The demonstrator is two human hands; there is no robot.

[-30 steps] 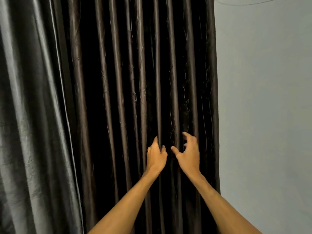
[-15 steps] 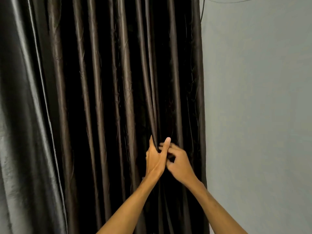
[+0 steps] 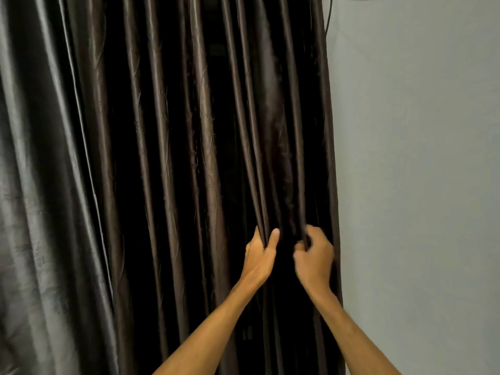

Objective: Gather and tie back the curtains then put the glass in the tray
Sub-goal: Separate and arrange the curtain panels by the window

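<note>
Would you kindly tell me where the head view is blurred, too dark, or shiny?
Head view: the right hand is motion-blurred, the left hand sharp; the dark curtain sinks to black in its deep folds; the grey curtain on the left carries a soft sheen; the wall is evenly lit.

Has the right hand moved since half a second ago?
Yes. The right hand shifted right, toward the curtain edge by the wall, away from the left hand.

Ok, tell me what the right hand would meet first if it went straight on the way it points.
The curtain: the right hand already grips its folds near the right edge, so going on would likely only push deeper into cloth. What lies behind is hidden.
</note>
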